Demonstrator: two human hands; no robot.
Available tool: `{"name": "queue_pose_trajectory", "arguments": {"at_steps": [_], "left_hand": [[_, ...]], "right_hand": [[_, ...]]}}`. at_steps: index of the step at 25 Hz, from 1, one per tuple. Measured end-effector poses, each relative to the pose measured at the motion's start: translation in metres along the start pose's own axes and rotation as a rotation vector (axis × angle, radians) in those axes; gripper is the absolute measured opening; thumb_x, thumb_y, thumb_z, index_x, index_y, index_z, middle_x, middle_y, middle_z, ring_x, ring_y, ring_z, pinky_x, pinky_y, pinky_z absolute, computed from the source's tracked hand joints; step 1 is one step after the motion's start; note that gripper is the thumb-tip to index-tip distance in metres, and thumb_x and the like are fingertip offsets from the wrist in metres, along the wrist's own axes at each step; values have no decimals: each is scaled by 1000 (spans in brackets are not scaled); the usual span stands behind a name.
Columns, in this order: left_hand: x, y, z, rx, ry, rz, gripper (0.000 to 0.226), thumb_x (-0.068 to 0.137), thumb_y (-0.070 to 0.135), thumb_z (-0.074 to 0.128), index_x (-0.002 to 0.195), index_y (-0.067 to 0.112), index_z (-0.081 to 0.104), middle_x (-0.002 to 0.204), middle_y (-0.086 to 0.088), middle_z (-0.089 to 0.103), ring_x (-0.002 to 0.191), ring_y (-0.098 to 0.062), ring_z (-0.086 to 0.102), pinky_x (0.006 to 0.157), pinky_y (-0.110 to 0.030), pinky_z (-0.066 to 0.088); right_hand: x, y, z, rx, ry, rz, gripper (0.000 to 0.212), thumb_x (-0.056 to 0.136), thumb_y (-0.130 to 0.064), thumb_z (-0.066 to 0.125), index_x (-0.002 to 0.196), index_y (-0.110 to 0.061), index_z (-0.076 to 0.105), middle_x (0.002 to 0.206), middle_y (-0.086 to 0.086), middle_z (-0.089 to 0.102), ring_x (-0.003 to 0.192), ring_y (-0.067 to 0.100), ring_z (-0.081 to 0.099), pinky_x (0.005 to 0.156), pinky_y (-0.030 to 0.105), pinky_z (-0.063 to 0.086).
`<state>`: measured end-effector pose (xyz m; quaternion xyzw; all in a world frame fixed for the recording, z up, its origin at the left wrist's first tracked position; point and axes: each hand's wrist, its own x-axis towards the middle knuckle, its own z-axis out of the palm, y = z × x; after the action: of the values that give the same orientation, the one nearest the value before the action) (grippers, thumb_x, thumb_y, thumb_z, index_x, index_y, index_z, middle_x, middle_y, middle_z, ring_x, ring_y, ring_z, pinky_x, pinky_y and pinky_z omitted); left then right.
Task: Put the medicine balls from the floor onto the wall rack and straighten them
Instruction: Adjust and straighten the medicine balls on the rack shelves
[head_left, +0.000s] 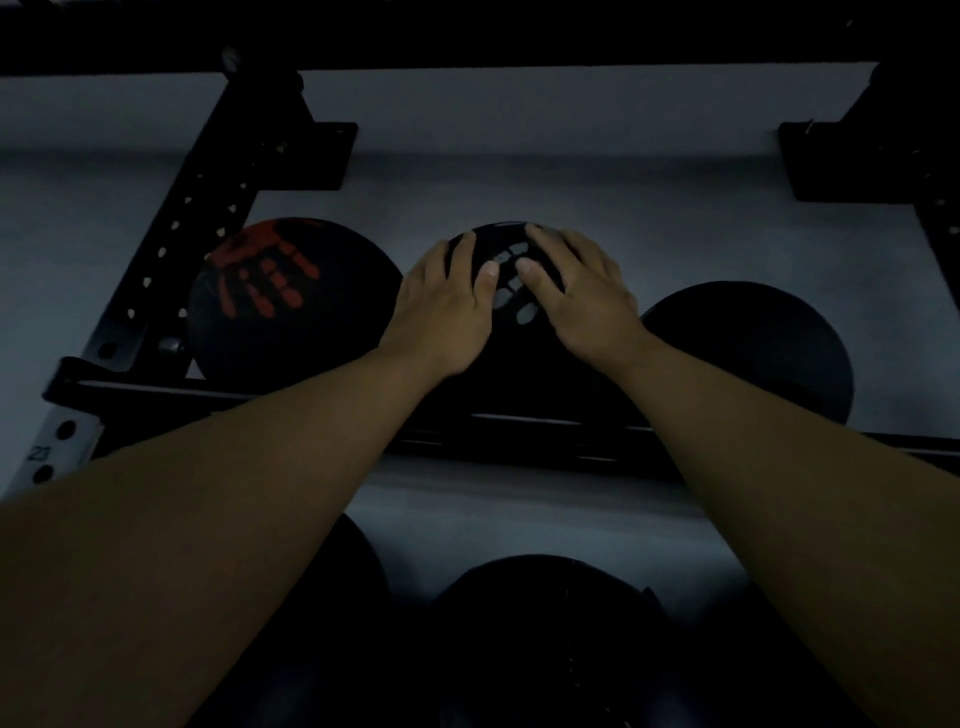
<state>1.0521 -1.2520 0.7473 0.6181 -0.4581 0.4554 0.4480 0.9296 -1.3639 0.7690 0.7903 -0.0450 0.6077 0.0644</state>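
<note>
Middle ball (511, 291): sitting on the wall rack (519, 423), between two other balls; black, with a grey handprint marking on its upper face.
Marking direction: the grey print's finger bars are running down and toward the camera, roughly along the line between the two thumbs. The ball itself is round, so no long axis is showing.
Left hand (444, 312): lying flat on the ball's left side, fingers spread over the top edge, thumb pointing in at the marking.
Right hand (579, 291): lying flat on the ball's right side, mirrored, thumb almost meeting the left thumb.
Grip: both hands are pressing against the same ball from opposite sides, palms down.
Left ball (291, 296): resting on the same rail, just beside the perforated upright (171, 260); red handprint facing up, fingers pointing down and right.
Right ball (753, 348): plain black, sitting slightly lower in frame, near the right forearm.
Lower balls (540, 623): dark shapes showing below the rail, between the forearms; lighting is too dim to tell details.
Wall (571, 171): grey, behind the rack.
</note>
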Motion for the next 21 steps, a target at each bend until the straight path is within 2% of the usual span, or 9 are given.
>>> {"name": "queue_pose_trajectory", "arguments": {"at_steps": [3,5,7,9,15,21], "left_hand": [[-3,1,-16,113,-62,47,65,108,52,17,164,20,8,171,-12,12,156,-31,18,128,-43,11],[-2,-5,-34,219,-106,89,65,108,54,23,164,24,13,170,-11,19,154,-32,24,127,-46,15],[-2,-19,-56,335,-134,107,62,106,54,31,163,30,18,169,-8,24,153,-33,25,126,-52,16],[-1,-45,-81,417,-125,79,61,105,53,35,161,33,22,169,-6,24,153,-34,24,125,-56,14],[0,-152,-168,413,5,-14,57,107,48,33,160,29,28,170,-7,19,153,-37,20,123,-55,14],[7,-245,-215,363,-80,36,58,108,46,30,162,27,20,170,-8,16,150,-42,24,120,-55,22]], "right_hand": [[1,-2,-3,-24,-28,3,57,104,-61,32,159,-45,25,172,3,18,158,27,12,126,56,14],[2,-12,-10,-76,-27,31,55,104,-56,36,157,-41,32,168,6,27,153,31,23,122,56,20],[6,-33,-12,-191,32,68,51,103,-45,42,151,-31,42,158,12,39,143,37,35,115,55,26],[11,-63,-6,-276,88,43,49,100,-38,46,148,-24,47,153,15,44,138,39,39,113,55,29],[36,-167,63,-231,38,-55,51,104,-43,43,151,-24,44,159,13,39,144,36,36,114,49,29],[56,-244,152,-196,-65,0,58,104,-49,41,156,-25,37,167,15,24,147,39,31,119,54,28]]}}
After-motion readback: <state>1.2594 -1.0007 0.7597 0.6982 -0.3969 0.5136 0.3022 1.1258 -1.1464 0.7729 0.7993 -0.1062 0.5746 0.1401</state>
